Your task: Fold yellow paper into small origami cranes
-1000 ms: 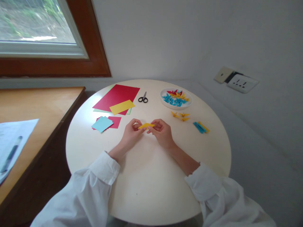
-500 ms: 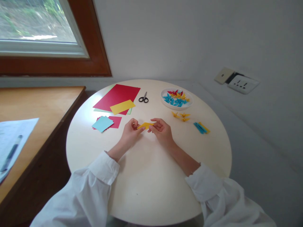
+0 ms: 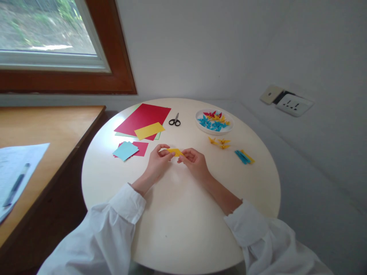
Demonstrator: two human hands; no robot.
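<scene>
A small folded piece of yellow paper (image 3: 176, 152) is held above the middle of the round white table (image 3: 177, 214). My left hand (image 3: 159, 160) pinches its left end, thumb in front and fingers curled behind. At the right end, the thumb and fingers of my right hand (image 3: 195, 162) are closed on the same paper. My fingertips hide parts of its edges. Just beyond my right hand, a few folded yellow paper cranes (image 3: 224, 141) rest on the tabletop.
Behind the cranes is a white dish (image 3: 215, 132) of red, yellow and blue cranes. Folded blue strips (image 3: 242, 157) lie at right. Scissors (image 3: 174, 120) lie at the back. Red sheets (image 3: 143, 118), a yellow rectangle (image 3: 149, 131) and light blue squares (image 3: 125, 151) are at left.
The yellow paper has tilted, its right end now lower and more covered by my right hand. My left fingers have shifted slightly behind it. The whole view has moved a little.
</scene>
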